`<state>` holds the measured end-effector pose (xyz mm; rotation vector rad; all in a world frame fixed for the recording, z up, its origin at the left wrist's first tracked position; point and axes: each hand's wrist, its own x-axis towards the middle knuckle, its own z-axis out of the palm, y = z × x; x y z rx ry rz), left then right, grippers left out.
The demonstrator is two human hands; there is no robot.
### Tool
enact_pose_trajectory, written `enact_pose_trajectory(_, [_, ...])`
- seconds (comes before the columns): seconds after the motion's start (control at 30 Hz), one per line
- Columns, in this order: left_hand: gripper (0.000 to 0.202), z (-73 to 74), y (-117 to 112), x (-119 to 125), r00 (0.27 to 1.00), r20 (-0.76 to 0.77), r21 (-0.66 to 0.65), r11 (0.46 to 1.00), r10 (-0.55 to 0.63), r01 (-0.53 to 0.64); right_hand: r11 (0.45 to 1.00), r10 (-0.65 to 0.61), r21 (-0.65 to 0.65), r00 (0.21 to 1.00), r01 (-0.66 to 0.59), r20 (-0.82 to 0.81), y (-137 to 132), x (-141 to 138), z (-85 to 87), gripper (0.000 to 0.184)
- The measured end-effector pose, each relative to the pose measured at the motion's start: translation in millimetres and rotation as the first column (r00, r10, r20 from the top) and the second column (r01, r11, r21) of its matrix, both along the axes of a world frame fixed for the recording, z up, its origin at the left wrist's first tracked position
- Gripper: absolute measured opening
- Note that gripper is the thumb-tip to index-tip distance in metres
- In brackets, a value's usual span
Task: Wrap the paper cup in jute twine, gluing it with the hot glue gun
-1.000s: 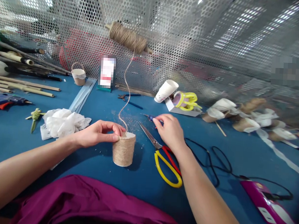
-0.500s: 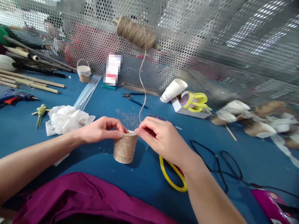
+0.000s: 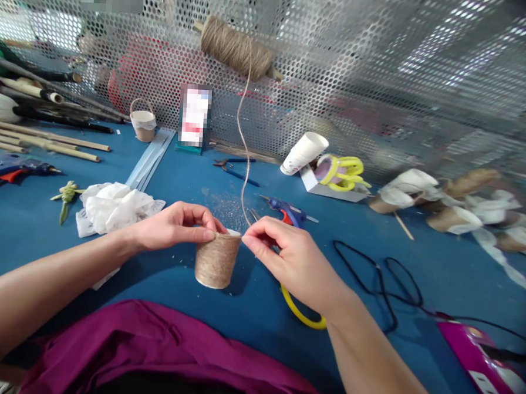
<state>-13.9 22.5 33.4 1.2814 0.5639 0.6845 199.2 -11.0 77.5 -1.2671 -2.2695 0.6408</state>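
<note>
A paper cup wrapped in brown twine (image 3: 217, 261) is pinched at its rim by my left hand (image 3: 193, 225), thumb outside and fingers at the top edge. My right hand (image 3: 282, 248) is closed just right of the rim, thumb and forefinger pressed on a strand of twine (image 3: 245, 184). That strand runs up to a twine spool (image 3: 236, 47) on a rod at the mesh panel. Yellow-handled scissors (image 3: 303, 312) lie partly hidden under my right wrist. Behind my right hand rests a blue glue gun (image 3: 289, 210).
White lace (image 3: 116, 209) lies to the left, near a second glue gun (image 3: 17, 171) and bamboo sticks (image 3: 49, 142). A small basket (image 3: 143, 125), pliers (image 3: 236, 167) and a white cup (image 3: 304, 153) stand along the back. A black cord (image 3: 380, 279) leads to a purple power strip (image 3: 479, 361).
My right hand has drawn slightly away from the cup's rim to the right, uncovering the glue gun behind it. My left hand stays on the rim. The whole view has shifted a little.
</note>
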Motion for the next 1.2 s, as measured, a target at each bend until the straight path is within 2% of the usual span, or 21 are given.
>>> enact_pose_trajectory(0.13, [0.020,1.3,-1,0,1.000,0.014,-0.005,1.000,-0.024,0.024,0.990,-0.055,-0.136,0.995,0.042,-0.089,0,1,-5.5,0.007])
enact_pose_trajectory(0.27, [0.021,1.8,-2,0,0.999,0.022,-0.007,0.999,-0.043,0.044,0.959,-0.075,-0.284,0.984,0.026,-0.164,1,1,-8.7,0.013])
enact_pose_trajectory(0.43, [0.022,3.7,-2,-1,0.996,0.011,-0.009,0.996,-0.090,0.090,0.946,-0.028,-0.322,0.981,-0.035,-0.190,1,0,-5.5,0.012])
enact_pose_trajectory(0.73, [0.026,1.3,-1,-1,0.996,-0.004,0.010,0.996,-0.087,0.087,0.882,-0.052,-0.469,0.976,-0.055,-0.213,-3,1,-3.6,0.011])
enact_pose_trajectory(0.93, [0.031,-2.1,2,-2,0.998,-0.054,0.079,0.996,-0.044,0.048,0.909,-0.035,-0.415,0.984,-0.040,-0.173,-3,4,-7.1,0.011])
enact_pose_trajectory(1.07, [0.044,-5.6,7,-3,0.998,-0.044,0.193,0.980,0.052,-0.043,0.958,-0.017,-0.285,0.994,-0.015,-0.110,-2,7,-8.3,0.011])
enact_pose_trajectory(1.13, [0.042,-7.5,8,-3,0.988,-0.047,0.282,0.951,0.148,-0.129,0.986,-0.014,-0.165,0.999,0.009,-0.033,-2,7,-7.8,0.011])
enact_pose_trajectory(1.2, [0.037,-8.1,7,-1,0.967,-0.071,0.416,0.889,0.244,-0.194,0.999,-0.023,-0.042,0.997,0.026,0.070,-2,5,-6.7,0.012])
